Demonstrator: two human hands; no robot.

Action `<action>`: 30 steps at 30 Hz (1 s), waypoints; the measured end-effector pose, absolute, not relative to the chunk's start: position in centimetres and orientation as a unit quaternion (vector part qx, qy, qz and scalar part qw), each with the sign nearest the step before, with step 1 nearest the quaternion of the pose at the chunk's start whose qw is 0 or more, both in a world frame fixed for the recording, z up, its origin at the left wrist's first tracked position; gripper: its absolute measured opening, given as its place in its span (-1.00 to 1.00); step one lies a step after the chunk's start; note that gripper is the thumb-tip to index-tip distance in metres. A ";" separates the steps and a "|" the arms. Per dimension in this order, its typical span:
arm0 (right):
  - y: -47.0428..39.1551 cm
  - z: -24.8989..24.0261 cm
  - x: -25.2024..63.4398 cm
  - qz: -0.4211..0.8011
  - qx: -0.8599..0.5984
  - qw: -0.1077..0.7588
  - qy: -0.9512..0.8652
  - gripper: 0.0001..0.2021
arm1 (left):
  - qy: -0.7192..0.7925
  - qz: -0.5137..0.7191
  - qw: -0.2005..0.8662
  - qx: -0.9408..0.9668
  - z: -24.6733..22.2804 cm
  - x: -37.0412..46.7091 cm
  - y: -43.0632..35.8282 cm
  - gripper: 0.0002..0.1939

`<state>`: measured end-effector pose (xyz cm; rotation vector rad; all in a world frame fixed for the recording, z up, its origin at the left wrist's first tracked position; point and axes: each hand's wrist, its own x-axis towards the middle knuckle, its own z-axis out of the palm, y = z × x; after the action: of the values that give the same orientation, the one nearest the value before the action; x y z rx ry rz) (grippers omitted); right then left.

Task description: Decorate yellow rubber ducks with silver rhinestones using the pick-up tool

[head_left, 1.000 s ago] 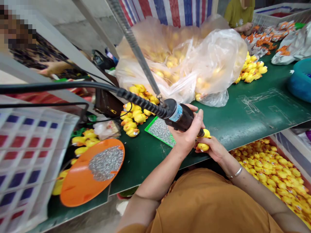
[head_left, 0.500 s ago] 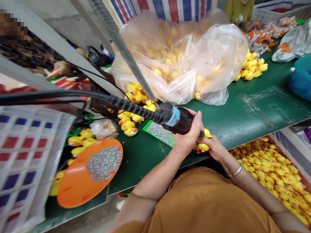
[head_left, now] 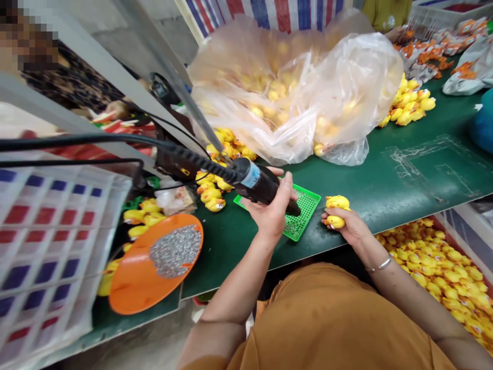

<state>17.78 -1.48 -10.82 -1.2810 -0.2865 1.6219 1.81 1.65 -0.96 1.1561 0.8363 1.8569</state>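
My left hand (head_left: pixel 272 213) is wrapped round a black electric screwdriver (head_left: pixel 258 182) with a blue label. The tool's tip is over a green perforated tray (head_left: pixel 304 211) that holds small metal screws. To the right, at the table's front edge, my right hand (head_left: pixel 348 224) holds a yellow rubber duck toy (head_left: pixel 337 202); a second yellow rounded part shows below my fingers, and I cannot tell whether it belongs to the same toy. An orange dish (head_left: pixel 133 285) with a heap of screws lies at the left on the green table (head_left: pixel 239 257).
A big clear bag (head_left: pixel 285 103) of ducks stands at the back. Loose ducks (head_left: pixel 412 105) lie beside it. A crate of ducks (head_left: pixel 442 267) is below right, a white crate (head_left: pixel 57 246) at left. A person's hand (head_left: pixel 398 35) is at the back right. Cables (head_left: pixel 77 141) cross the left.
My left hand has moved the screwdriver left, away from the duck toy and over the green tray. The right hand still holds the toy. The whole view has shifted a little.
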 end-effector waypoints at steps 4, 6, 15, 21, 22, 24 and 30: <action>-1.3 -10.8 17.7 0.692 -0.523 0.487 -0.106 -0.74 | 0.354 0.716 0.402 0.447 -3.4 1.6 1.9 -0.68; -1.2 -10.7 17.5 0.691 -0.529 0.482 -0.102 -0.77 | 0.358 0.714 0.400 0.450 -3.9 1.7 1.9 -0.68; -1.4 -10.5 17.3 0.683 -0.535 0.490 -0.084 -0.79 | 0.373 0.712 0.386 0.453 -3.9 1.6 1.7 -0.72; -1.2 -10.9 17.4 0.694 -0.520 0.490 -0.082 -0.79 | 0.386 0.709 0.382 0.450 -4.0 1.9 1.7 -0.71; -1.1 -10.9 17.4 0.697 -0.516 0.491 -0.084 -0.78 | 0.386 0.707 0.384 0.452 -3.8 1.8 1.8 -0.71; -0.7 -10.9 17.5 0.698 -0.507 0.498 -0.090 -0.76 | 0.373 0.711 0.386 0.455 -3.1 1.8 1.9 -0.73; 1.2 -10.4 17.8 0.688 -0.504 0.516 -0.086 -0.79 | 0.268 0.759 0.398 0.441 0.3 2.8 2.1 -0.81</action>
<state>17.76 1.23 -10.39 -1.2097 -0.2077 1.6522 2.78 2.13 0.33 1.1153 0.6778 1.9209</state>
